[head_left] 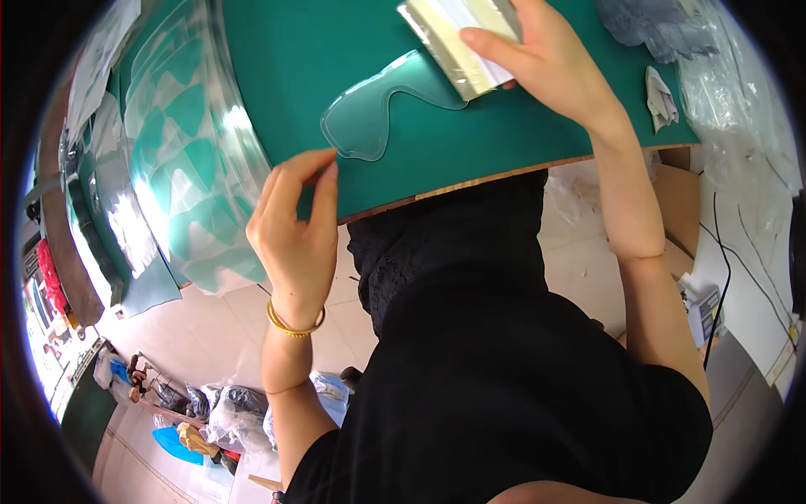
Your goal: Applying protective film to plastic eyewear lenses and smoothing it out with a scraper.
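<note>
A clear goggle lens point(357, 126) with a nose cut-out lies on the green table mat. My left hand point(294, 223), with a gold bracelet at the wrist, has thumb and index finger pinched together at the lens's near left corner. Whatever is between those fingertips is too small to make out. In my right hand point(546, 63) is a pale yellow and white block in shiny clear wrapping point(466, 50), thumb on top and the other fingers mostly hidden. The block is over the right end of the lens and covers part of it.
Sheets of clear lenses point(185, 151) are piled along the table's left side. At the right are a crumpled white cloth point(662, 99), a grey cloth point(659, 29) and clear plastic bags point(739, 109). The table's wooden front edge point(470, 181) runs before my body.
</note>
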A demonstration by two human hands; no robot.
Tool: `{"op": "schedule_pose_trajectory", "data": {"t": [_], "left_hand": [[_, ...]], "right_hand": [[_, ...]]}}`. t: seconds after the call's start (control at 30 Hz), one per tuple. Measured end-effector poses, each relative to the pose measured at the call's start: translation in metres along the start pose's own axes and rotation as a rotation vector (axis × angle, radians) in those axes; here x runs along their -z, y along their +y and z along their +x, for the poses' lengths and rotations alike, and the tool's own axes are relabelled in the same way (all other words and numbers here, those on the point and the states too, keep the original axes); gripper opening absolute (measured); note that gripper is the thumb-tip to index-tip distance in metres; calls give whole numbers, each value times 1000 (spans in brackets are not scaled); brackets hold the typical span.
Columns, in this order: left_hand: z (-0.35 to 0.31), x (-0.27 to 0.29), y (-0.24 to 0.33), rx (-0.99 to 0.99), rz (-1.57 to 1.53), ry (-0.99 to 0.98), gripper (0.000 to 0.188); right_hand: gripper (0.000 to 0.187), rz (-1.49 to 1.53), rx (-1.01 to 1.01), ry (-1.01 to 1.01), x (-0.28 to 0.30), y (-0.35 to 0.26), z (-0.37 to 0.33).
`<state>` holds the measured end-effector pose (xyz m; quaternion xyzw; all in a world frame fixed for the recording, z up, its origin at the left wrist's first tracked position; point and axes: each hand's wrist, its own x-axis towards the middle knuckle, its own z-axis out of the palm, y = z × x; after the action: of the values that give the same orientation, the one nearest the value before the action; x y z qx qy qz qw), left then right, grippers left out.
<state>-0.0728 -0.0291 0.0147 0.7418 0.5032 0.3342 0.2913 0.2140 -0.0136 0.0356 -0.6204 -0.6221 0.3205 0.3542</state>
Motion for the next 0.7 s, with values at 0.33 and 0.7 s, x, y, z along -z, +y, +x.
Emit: {"op": "schedule_pose_trajectory", "data": {"t": [0.33, 0.7], "left_hand": [[18, -13, 4, 8, 78, -99, 11], [73, -24, 23, -340, 285, -303, 40]], "right_hand": [[43, -265, 81, -87, -74, -34, -23], [61, -486, -214, 304, 34, 33, -10]]}}
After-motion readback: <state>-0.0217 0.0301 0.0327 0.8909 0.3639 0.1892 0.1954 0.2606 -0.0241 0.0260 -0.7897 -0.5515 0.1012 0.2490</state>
